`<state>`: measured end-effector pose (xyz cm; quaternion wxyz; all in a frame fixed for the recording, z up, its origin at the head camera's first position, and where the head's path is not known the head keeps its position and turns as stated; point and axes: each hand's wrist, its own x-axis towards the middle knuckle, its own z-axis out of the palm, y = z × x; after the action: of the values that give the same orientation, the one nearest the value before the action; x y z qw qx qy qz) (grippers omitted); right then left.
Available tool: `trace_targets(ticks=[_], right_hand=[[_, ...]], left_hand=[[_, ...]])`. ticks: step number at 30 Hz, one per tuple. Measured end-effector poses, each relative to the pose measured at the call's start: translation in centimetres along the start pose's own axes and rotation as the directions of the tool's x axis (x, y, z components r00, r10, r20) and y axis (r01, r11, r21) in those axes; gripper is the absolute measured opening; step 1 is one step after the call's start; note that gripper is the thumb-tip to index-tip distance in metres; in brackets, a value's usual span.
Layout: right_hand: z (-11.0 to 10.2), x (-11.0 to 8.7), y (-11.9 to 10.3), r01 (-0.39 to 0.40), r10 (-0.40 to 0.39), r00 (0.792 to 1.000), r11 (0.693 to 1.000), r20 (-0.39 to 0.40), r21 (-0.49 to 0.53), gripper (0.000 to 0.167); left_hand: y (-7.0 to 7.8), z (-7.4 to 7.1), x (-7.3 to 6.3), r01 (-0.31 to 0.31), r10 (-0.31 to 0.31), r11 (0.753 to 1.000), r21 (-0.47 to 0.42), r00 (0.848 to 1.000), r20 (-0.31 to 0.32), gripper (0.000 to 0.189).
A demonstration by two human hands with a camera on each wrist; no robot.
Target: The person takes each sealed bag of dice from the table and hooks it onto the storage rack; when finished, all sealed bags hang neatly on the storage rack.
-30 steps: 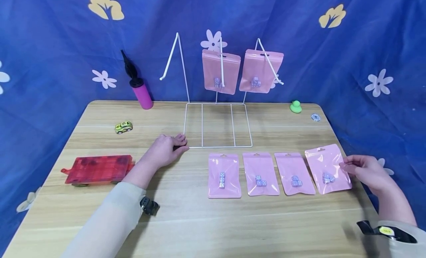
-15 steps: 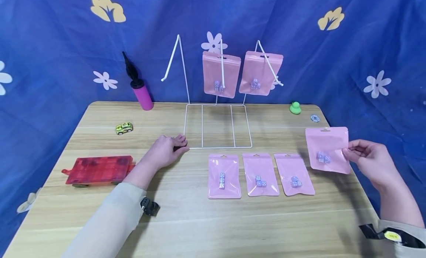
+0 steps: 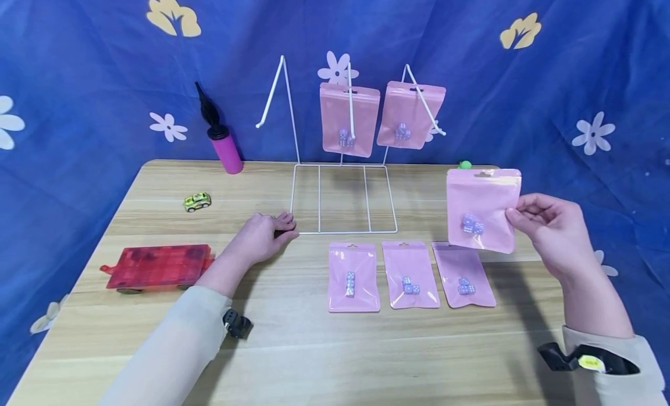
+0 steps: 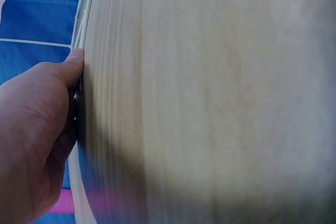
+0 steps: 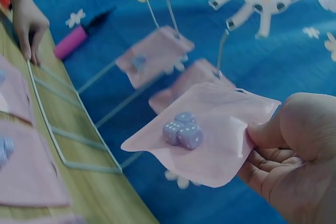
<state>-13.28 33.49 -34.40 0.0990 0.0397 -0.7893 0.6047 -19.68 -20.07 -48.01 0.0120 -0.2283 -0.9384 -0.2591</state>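
- Clock read on the head view, 12 o'clock at the far side of the table.
- 4 to 6 o'clock: three flat bags on the table, side by side, dice showing inside.
- 3 to 4 o'clock: right hand, fingers narrow, pinching the right edge of a raised pink bag with dice inside; bag clear of the table, slot at top.
- Risk: off-centre pinch plus dice weight may let the bag twist or slip, throwing the slot out of line.
- 8 o'clock: left hand, thumb and fingers gripping the near-left corner of the wire rack; firmness hard to judge, wire partly hidden.
- Risk: loose grip could let the rack shift if knocked.
- 12 to 1 o'clock: two hung bags, one per prong; a bump might slide them off. Left prong bare.
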Motion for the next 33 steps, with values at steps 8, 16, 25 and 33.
trace_targets(ticks=[8, 16, 25, 33], right_hand=[[3.8, 0.5, -2.1, 0.071, -0.089, 0.993, 0.973, 0.073, 0.218, 0.012], [7.8, 0.7, -3.1, 0.084, -0.13, 0.985, 0.936, 0.114, 0.341, 0.022], [11.6, 1.3, -4.1, 0.123, -0.2, 0.966, 0.912, 0.164, 0.392, 0.02], [14.1, 1.9, -5.5, 0.166, -0.252, 0.947, 0.915, 0.199, 0.368, 0.011]], left_hand=[[0.1, 0.0, 0.1, 0.017, -0.017, 1.0, -0.008, 1.0, 0.012, 0.035], [0.1, 0.1, 0.0, 0.011, -0.011, 1.0, -0.007, 1.0, 0.009, 0.035], [0.0, 0.0, -0.2, -0.02, 0.02, 1.0, 0.004, 1.0, -0.022, 0.035], [0.1, 0.1, -0.2, -0.037, 0.037, 0.999, 0.002, 0.999, -0.035, 0.034]])
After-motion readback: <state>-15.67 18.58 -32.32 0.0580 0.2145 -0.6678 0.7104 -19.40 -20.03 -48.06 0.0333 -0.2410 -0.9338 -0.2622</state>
